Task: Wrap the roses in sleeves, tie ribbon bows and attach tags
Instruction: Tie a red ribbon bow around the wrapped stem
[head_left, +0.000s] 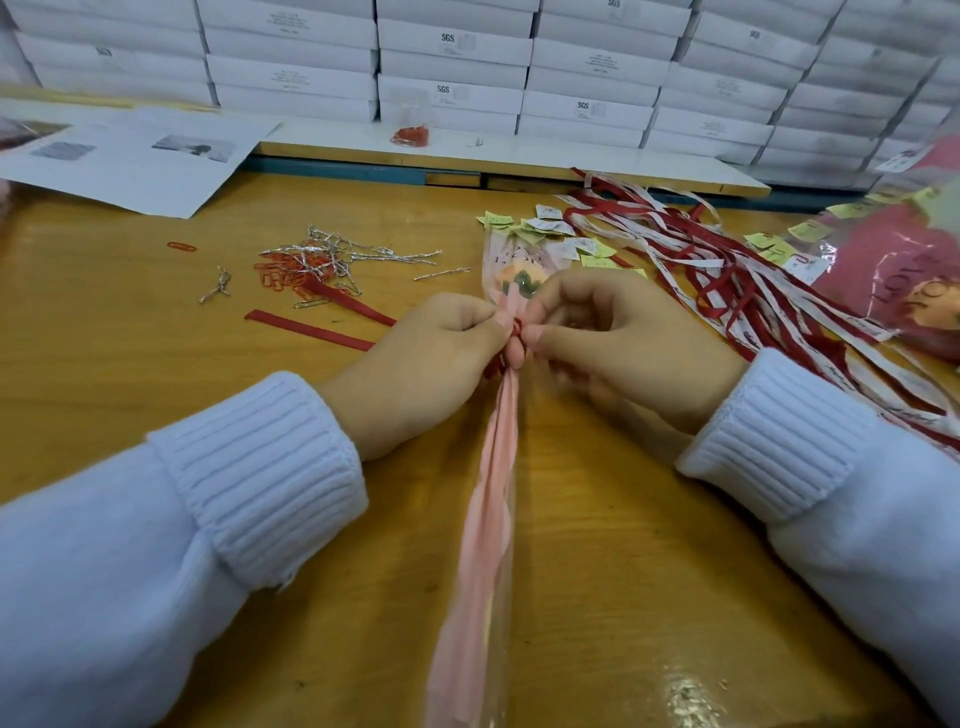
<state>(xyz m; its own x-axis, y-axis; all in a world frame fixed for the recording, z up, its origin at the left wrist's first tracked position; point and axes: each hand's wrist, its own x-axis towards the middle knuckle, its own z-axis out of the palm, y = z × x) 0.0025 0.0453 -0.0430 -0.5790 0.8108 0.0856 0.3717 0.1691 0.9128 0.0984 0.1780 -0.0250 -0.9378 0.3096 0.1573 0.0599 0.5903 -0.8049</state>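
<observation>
Table (623, 545): rose (521, 280) inside sleeve (488, 519); left hand (415, 364), right hand (628, 348) pinch ribbon (516, 328).

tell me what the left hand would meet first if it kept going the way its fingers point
The left hand points right, straight into the gathered pink plastic sleeve it pinches by the red tie; the right hand lies just beyond.

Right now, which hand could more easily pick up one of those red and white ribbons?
Probably the right. The ribbons lie on the table just beyond the right hand, while the left hand would have to cross over the sleeved rose that both hands pinch at its neck.
</observation>
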